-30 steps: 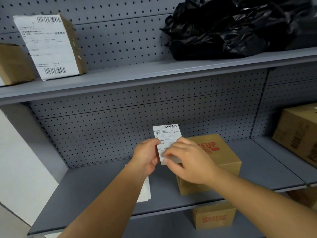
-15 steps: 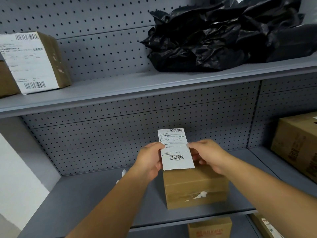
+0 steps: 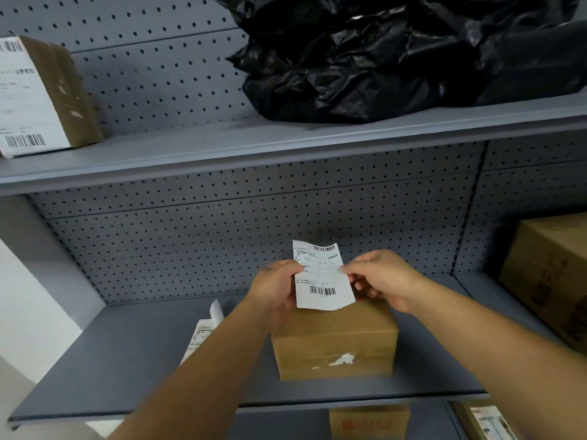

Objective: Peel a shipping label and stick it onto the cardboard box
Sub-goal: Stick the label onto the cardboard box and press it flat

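On the upper shelf (image 3: 190,147), at the far left, a labelled box (image 3: 41,96) stands with its white label facing out. Lower down, on the middle shelf (image 3: 127,354), a stack of label sheets (image 3: 203,335) lies just left of the person's left forearm, its top sheet curling upward. The left hand (image 3: 276,290) is closed on the left edge of the shipping label (image 3: 322,277), thumb in front and fingers behind. The label is held upright in the air, printed side toward the camera, slightly wavy, with one barcode near the top and another near the bottom. Its lower edge hangs just above the back of the cardboard box (image 3: 333,341), which sits on the middle shelf under both hands, with a torn white scrap on its near face. The right hand (image 3: 384,281) pinches the label's right edge between thumb and fingertips. Black plastic bags (image 3: 397,55) are heaped on the upper shelf above. At the far right another brown box (image 3: 549,277) rests on the middle shelf.
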Motion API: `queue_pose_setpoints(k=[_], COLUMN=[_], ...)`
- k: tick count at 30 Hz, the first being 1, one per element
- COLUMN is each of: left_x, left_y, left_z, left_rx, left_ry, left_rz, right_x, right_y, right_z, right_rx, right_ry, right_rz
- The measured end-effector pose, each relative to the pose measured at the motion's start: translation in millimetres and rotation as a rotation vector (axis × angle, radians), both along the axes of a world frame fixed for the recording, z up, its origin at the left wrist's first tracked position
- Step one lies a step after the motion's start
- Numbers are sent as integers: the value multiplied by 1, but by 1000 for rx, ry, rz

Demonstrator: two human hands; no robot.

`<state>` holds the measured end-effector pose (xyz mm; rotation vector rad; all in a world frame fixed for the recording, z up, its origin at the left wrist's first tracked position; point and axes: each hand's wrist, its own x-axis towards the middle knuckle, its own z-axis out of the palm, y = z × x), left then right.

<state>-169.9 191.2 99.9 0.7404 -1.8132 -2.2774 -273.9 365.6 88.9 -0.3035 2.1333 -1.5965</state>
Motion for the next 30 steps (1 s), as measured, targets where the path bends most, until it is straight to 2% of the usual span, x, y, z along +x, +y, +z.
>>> queue_pose_setpoints(k=[9, 12, 18, 25, 30], left_x=[-17, -19, -11, -8, -7], left_y=[-11, -21, -46, -51, -53], left_z=[-20, -24, -45, -60, -64], left_rx=[-35, -182, -769, -945, -973], left_ry=[-39, -49, -13, 40, 47], left_rz=[18, 80, -4, -163, -197], right_x=[-10, -11, -7, 2, 4], right_y=[14, 18, 18, 6, 1], right_z=[-5, -4, -9, -12, -14], right_rx=[-27, -11, 40, 104, 135], right_ry=[-18, -19, -25, -10, -12], right_rz=[-41, -44, -69, -88, -126])
